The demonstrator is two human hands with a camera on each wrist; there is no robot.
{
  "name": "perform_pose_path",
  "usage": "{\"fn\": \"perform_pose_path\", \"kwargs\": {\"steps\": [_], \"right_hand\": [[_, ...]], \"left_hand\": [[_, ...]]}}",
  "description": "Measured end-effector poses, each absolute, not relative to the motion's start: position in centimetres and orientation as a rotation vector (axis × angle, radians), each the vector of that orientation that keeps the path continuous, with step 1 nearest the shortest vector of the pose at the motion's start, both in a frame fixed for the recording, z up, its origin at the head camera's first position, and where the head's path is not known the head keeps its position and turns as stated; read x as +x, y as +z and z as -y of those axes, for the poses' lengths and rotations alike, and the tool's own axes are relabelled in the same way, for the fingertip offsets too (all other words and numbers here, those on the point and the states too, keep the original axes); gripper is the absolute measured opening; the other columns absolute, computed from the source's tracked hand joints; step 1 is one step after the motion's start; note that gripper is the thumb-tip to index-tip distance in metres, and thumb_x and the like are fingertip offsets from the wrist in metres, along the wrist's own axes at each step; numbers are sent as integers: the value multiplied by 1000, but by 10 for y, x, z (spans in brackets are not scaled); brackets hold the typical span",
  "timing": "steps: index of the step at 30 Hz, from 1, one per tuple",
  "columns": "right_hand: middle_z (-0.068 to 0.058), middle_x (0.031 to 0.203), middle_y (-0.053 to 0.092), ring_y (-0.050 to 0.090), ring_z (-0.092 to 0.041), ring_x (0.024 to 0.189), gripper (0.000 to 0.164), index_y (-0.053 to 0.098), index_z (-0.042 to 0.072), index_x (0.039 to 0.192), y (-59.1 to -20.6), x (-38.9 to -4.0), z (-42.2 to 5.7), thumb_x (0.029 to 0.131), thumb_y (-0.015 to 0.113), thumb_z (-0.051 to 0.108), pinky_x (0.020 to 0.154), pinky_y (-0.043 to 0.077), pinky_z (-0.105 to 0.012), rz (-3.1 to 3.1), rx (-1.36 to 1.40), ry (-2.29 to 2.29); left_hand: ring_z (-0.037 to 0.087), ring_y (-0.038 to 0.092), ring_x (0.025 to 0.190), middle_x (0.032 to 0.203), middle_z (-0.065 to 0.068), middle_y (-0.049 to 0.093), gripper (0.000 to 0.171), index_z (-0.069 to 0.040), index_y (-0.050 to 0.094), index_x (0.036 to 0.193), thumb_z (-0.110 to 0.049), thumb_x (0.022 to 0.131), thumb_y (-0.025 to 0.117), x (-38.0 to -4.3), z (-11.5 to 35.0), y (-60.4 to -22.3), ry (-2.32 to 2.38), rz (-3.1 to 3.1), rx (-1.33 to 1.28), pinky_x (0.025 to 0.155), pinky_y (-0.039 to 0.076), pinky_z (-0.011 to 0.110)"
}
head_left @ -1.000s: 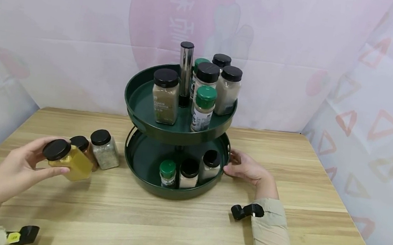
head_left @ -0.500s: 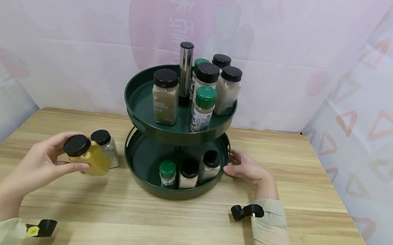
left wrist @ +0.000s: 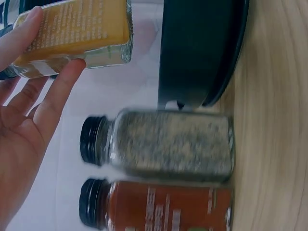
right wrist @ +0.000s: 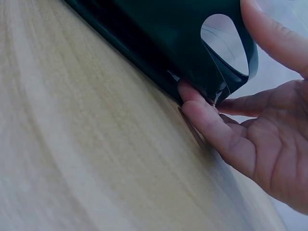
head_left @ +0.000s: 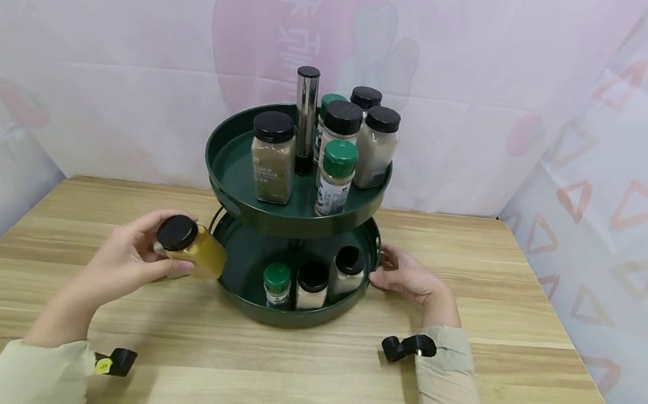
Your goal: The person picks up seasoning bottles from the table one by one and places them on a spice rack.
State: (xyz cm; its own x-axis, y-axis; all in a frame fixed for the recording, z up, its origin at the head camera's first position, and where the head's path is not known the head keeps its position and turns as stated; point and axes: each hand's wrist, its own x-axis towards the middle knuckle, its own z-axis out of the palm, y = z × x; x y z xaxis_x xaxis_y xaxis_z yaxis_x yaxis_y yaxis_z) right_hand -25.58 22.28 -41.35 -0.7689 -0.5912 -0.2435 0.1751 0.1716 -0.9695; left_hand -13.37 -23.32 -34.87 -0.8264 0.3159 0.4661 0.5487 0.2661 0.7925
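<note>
My left hand pinches a glass spice jar of yellow powder between thumb and fingers. The jar is held up and tilted, its black lid toward the hand and its base by the left rim of the lower tray. That tray belongs to a dark green two-tier spice rack. On the rack's right side, my right hand holds the lower tray, with fingertips tucked at its bottom edge and the thumb up by the rim cutout. A green-lidded shaker and two black-lidded jars stand inside the lower tray.
On the upper tray stand a cumin powder jar and several other bottles around a steel post. A jar of greyish seasoning and a reddish-brown one stand on the wooden table left of the rack.
My left hand has carried the yellow powder jar rightward and slightly up, from beside the two table jars to the lower tray's left rim. My right hand has stayed in place.
</note>
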Motion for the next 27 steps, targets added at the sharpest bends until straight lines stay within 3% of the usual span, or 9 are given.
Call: {"fn": "perform_pose_path", "kwargs": {"steps": [6, 15, 23, 27], "right_hand": [[-28, 158, 23, 47, -19, 123, 93, 4, -1, 158, -412, -257, -222, 91, 68, 10, 95, 49, -21, -1864, -385, -1647], [-29, 157, 23, 50, -15, 118, 92, 4, -3, 157, -411, -255, -221, 91, 67, 7, 94, 50, -21, -1858, -377, -1659], [-30, 156, 23, 51, -15, 116, 92, 4, -3, 157, -412, -256, -221, 90, 66, 5, 92, 50, -21, -1843, -362, -1680], [-29, 158, 20, 50, -16, 117, 91, 3, -3, 157, -412, -256, -222, 91, 65, 4, 93, 50, -21, -1842, -364, -1678]], "left_hand": [[1, 64, 104, 124, -11, 60, 68, 0, 53, 135, 13, 74, 79, -140, 216, -350, -1562, 2396, -776, 76, 59, 21], [-1, 64, 106, 127, -12, 59, 64, -4, 54, 134, 2, 77, 81, -151, 201, -355, -1609, 2490, -792, 71, 60, 25], [0, 62, 105, 126, 10, 59, 63, -4, 53, 135, -2, 79, 81, -159, 190, -365, -1619, 2547, -845, 69, 61, 28], [2, 64, 106, 126, 14, 61, 64, -5, 53, 136, -7, 79, 82, -160, 184, -369, -1621, 2582, -854, 71, 61, 29]]}}
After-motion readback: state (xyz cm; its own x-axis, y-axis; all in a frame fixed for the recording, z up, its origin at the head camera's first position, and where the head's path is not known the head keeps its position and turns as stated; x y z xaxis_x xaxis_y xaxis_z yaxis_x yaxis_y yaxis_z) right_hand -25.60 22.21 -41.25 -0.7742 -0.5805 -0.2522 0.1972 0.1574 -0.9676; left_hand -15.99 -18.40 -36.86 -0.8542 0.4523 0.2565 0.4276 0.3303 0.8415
